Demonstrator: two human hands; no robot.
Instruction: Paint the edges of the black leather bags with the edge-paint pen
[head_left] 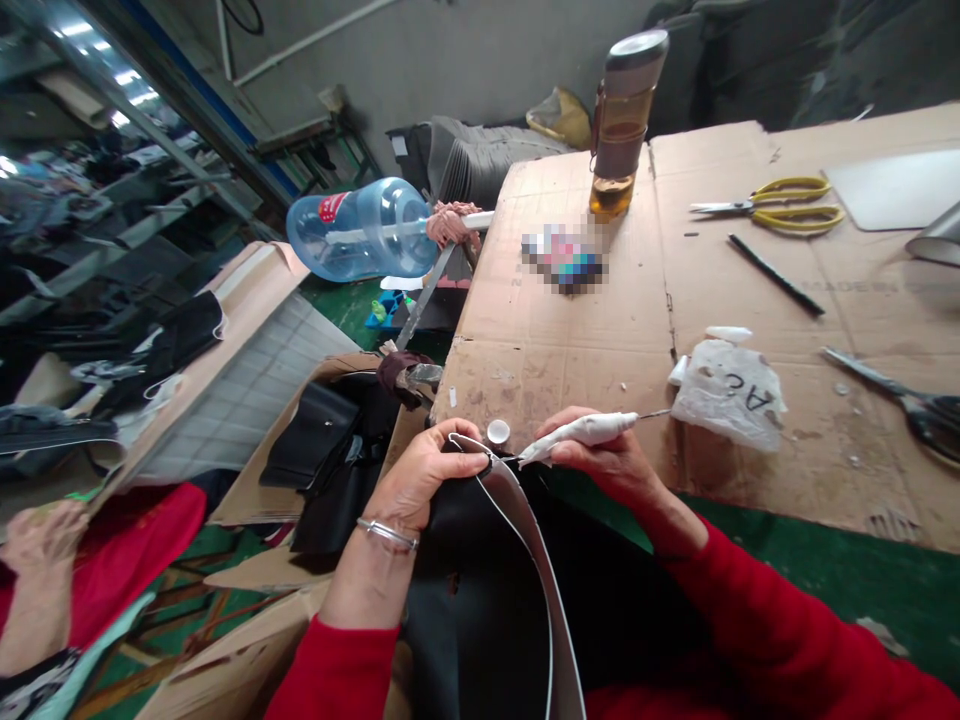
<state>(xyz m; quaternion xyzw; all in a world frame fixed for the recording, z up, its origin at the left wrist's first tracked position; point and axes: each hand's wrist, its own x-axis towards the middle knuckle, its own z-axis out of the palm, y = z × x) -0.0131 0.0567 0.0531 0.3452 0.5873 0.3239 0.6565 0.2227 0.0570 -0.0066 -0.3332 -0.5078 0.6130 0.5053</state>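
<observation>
Black sheet material point(469, 610), pale on its reverse, curls at lower centre of the frame. Left hand point(424, 480) is closed, pinching its upper edge. Right hand point(611, 465) is closed round a white-wrapped tool point(581, 432), tip at that edge. Judged thin, limp and light; best gripped close beside the tip. Cardboard-covered table point(570, 340) lies beyond.

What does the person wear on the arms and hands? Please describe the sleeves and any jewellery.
Both arms have long red sleeves: the left sleeve and the right sleeve. The left hand and right hand are bare, without gloves. A thin silver bangle circles the left wrist.
</observation>
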